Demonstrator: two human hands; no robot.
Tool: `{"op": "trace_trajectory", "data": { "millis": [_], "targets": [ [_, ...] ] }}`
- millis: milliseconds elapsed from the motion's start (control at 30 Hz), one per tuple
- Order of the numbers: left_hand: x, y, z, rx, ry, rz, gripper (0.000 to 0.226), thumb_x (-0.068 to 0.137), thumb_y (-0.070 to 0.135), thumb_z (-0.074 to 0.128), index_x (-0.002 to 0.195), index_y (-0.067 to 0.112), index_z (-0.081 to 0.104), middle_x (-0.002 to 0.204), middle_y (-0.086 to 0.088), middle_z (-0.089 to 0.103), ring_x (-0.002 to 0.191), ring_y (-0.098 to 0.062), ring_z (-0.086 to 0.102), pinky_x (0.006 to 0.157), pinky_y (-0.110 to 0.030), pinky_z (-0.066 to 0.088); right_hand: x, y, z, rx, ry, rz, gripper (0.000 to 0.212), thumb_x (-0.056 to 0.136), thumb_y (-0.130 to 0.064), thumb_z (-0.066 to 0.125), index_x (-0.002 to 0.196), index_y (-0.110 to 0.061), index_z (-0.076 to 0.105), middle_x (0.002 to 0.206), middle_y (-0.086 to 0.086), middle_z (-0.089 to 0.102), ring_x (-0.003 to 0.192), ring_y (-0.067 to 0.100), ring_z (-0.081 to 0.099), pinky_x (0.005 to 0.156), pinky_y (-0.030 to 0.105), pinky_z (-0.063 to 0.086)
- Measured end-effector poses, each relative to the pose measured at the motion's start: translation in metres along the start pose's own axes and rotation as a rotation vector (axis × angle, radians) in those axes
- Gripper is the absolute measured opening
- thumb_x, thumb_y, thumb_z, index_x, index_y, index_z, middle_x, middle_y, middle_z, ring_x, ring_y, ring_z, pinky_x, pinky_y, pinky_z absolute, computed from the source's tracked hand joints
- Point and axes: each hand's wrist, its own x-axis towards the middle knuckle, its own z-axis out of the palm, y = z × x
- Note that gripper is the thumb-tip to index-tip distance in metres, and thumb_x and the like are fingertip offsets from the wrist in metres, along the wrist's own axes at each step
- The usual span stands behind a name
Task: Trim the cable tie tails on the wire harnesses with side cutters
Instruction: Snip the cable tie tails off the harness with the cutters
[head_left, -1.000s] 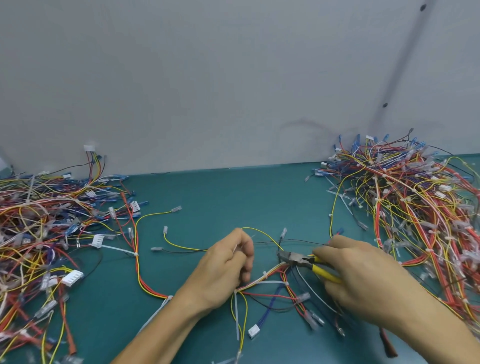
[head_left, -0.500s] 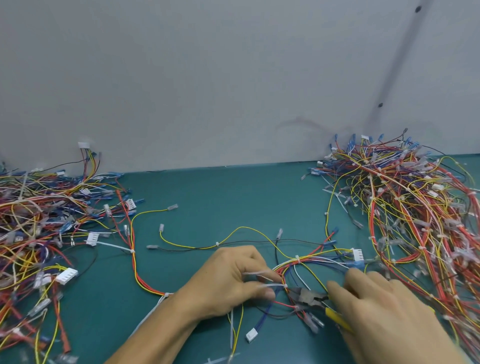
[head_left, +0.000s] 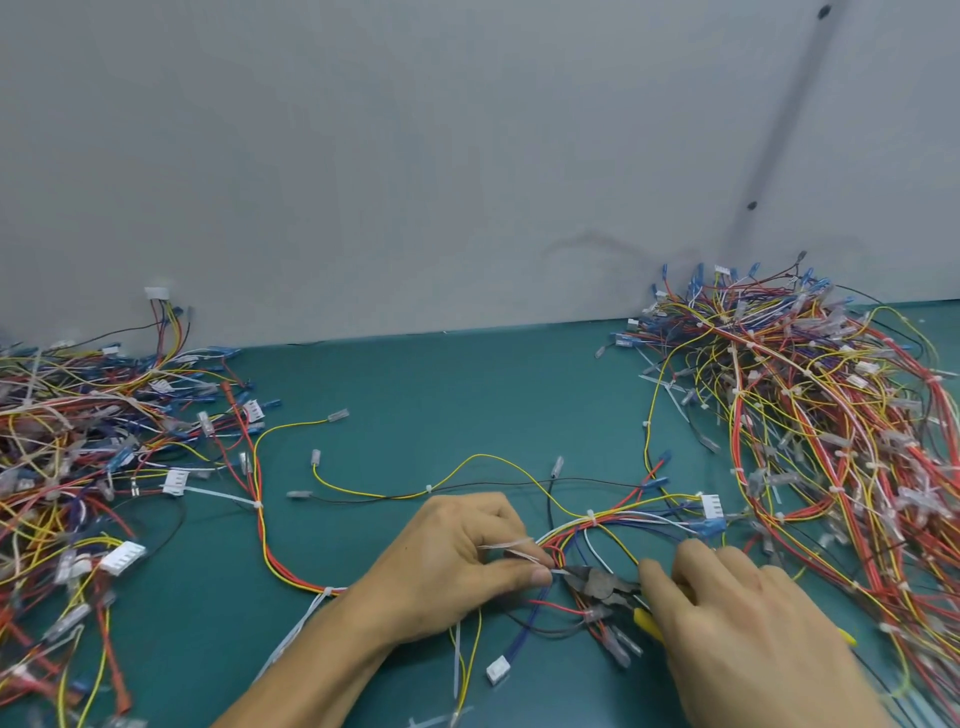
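A wire harness (head_left: 587, 525) of red, yellow, blue and white wires lies on the green table between my hands. My left hand (head_left: 457, 566) pinches white cable tie tails (head_left: 511, 545) between thumb and fingers at the harness bundle. My right hand (head_left: 737, 629) grips the yellow-handled side cutters (head_left: 602, 584), whose dark jaws point left and meet the tie tail right at my left thumb tip. Most of the yellow handles are hidden under my right hand.
A big pile of harnesses (head_left: 831, 415) fills the right side of the green table (head_left: 441, 395). Another pile (head_left: 88, 447) covers the left side. A grey wall (head_left: 415, 156) stands behind. Loose connectors (head_left: 497, 669) and cut tie pieces lie near the front edge.
Both hands came down toward me with the harness. My left hand moved from a loose fist to pinching the tie tails, and the cutter jaws closed in on its thumb tip.
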Motion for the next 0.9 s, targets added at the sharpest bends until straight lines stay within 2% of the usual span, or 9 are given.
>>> {"op": "trace_trajectory", "data": {
  "millis": [67,167,300,367,700,800,900],
  "targets": [
    [0.0,0.0,0.0,-0.002,0.004,0.002,0.013,0.078,0.034,0.072,0.091,0.035,0.075,0.076,0.019,0.06,0.069,0.0,0.058,0.064,-0.013,0.038,-0.001,-0.002,0.001,-0.005,0.011,0.017,0.036,0.07,-0.007,0.031,0.054,-0.006,0.063,0.051,0.011,0.045,0.039,0.028,0.044,0.042,0.03,0.025],
    [0.0,0.0,0.001,0.001,0.008,0.007,0.013,0.079,0.033,0.072,0.091,0.033,0.075,0.075,0.021,0.06,0.069,0.001,0.058,0.064,-0.012,0.038,-0.003,-0.005,0.002,-0.022,0.024,0.042,0.033,0.071,-0.005,0.034,0.054,-0.005,0.062,0.052,0.012,0.044,0.04,0.027,0.044,0.047,0.03,0.022],
    [0.0,-0.001,0.001,0.009,0.012,0.002,0.01,0.079,0.031,0.072,0.085,0.026,0.078,0.074,0.022,0.061,0.07,0.001,0.059,0.064,-0.01,0.037,-0.006,-0.009,0.006,-0.033,0.057,0.066,0.035,0.071,0.0,0.032,0.054,-0.004,0.063,0.052,0.012,0.044,0.04,0.027,0.045,0.039,0.03,0.035],
    [0.0,0.0,0.001,0.022,0.013,0.005,0.009,0.08,0.03,0.072,0.084,0.026,0.078,0.075,0.021,0.061,0.071,0.001,0.06,0.065,-0.01,0.038,-0.006,-0.011,0.008,-0.045,0.07,0.074,0.035,0.072,0.001,0.034,0.055,-0.004,0.064,0.052,0.012,0.045,0.04,0.027,0.045,0.039,0.031,0.037],
    [0.001,0.002,0.001,-0.002,0.047,-0.032,0.006,0.08,0.026,0.073,0.081,0.023,0.078,0.076,0.014,0.063,0.073,-0.004,0.06,0.069,-0.019,0.043,-0.009,-0.011,0.005,-0.033,-0.041,0.12,0.031,0.065,0.0,0.033,0.053,-0.008,0.061,0.051,0.009,0.045,0.039,0.025,0.044,0.036,0.03,0.036],
    [0.001,0.004,-0.001,-0.076,0.09,-0.074,0.01,0.076,0.028,0.071,0.075,0.019,0.076,0.073,0.011,0.064,0.067,-0.004,0.058,0.065,-0.019,0.042,-0.006,-0.011,0.002,-0.017,-0.122,0.155,0.02,0.059,0.0,0.043,0.051,-0.01,0.059,0.05,0.008,0.045,0.037,0.025,0.045,0.034,0.027,0.034],
    [0.001,0.006,-0.005,-0.279,0.2,-0.17,0.011,0.078,0.017,0.072,0.068,0.017,0.07,0.06,0.011,0.058,0.05,-0.004,0.049,0.052,-0.015,0.037,-0.004,-0.01,-0.003,-0.005,-0.154,0.154,0.009,0.054,-0.002,0.054,0.051,-0.009,0.06,0.05,0.008,0.046,0.038,0.027,0.047,0.034,0.026,0.03]
  ]
}}
